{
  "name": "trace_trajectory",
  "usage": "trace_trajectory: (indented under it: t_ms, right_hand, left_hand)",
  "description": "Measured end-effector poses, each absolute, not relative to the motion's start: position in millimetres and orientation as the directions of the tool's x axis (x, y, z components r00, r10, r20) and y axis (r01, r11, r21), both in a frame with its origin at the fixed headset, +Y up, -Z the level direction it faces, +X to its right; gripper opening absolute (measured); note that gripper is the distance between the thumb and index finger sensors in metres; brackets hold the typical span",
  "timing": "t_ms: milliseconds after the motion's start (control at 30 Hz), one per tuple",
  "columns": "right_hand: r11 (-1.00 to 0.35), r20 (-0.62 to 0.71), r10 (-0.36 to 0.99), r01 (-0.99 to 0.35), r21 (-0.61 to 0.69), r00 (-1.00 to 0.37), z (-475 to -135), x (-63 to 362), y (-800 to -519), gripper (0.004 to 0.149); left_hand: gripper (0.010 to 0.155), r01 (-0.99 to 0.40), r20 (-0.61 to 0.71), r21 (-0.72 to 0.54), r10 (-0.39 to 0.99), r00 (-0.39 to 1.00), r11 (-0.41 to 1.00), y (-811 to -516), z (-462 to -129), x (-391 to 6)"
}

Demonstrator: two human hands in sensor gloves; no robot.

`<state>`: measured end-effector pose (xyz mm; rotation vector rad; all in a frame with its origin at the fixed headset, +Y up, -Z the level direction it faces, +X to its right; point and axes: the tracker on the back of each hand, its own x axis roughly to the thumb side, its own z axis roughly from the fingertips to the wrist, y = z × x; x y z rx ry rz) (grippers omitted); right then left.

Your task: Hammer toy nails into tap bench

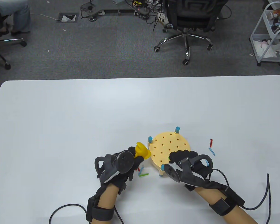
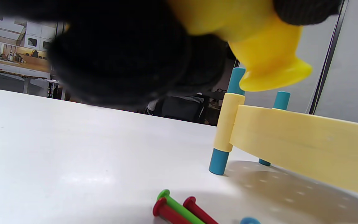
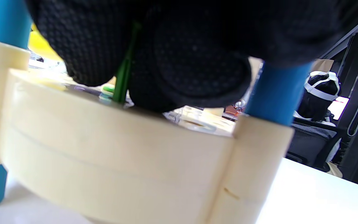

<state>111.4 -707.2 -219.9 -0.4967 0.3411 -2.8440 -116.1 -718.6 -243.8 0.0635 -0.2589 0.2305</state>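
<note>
The round yellow tap bench [image 1: 170, 145] with blue legs stands on the white table, its top full of holes. My left hand [image 1: 128, 158] grips the yellow toy hammer [image 1: 142, 151], whose head [image 2: 269, 59] hangs just left of the bench rim [image 2: 303, 137]. My right hand [image 1: 180, 156] rests on the bench's near edge and pinches a green nail [image 3: 123, 74] upright on the bench top [image 3: 110, 174]. Its fingers [image 3: 194, 59] hide the nail's head.
Loose nails lie under my left hand: green [image 1: 144, 174], light blue [image 1: 141, 169] and red [image 2: 166, 213]. A red nail [image 1: 211, 142] and a blue nail [image 1: 212, 151] lie right of the bench. Glove cables trail near the table's front edge.
</note>
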Motion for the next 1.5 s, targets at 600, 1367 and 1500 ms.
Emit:
trace_trajectory:
  t_ms: [600,1367,1500]
  right_hand:
    - [-0.953,0.282,0.072,-0.15,-0.265,-0.957,-214.2,198.4,-698.9,0.07]
    - [-0.89,0.265,0.386,-0.433,-0.146,-0.884,-230.6,221.7,-750.0,0.055]
    - [-0.894,0.265,0.375,-0.422,-0.151,-0.889,-230.5,220.9,-750.1,0.055]
  left_hand:
    - [0.064,-0.26,0.302,0.064,0.23,0.925,0.963,-712.4,-239.3,-111.3]
    - [0.063,0.287,0.42,0.151,-0.324,0.848,0.946,-677.7,-220.6,35.7]
    - [0.063,0.149,0.416,0.386,-0.316,0.853,0.91,-661.3,-211.8,34.0]
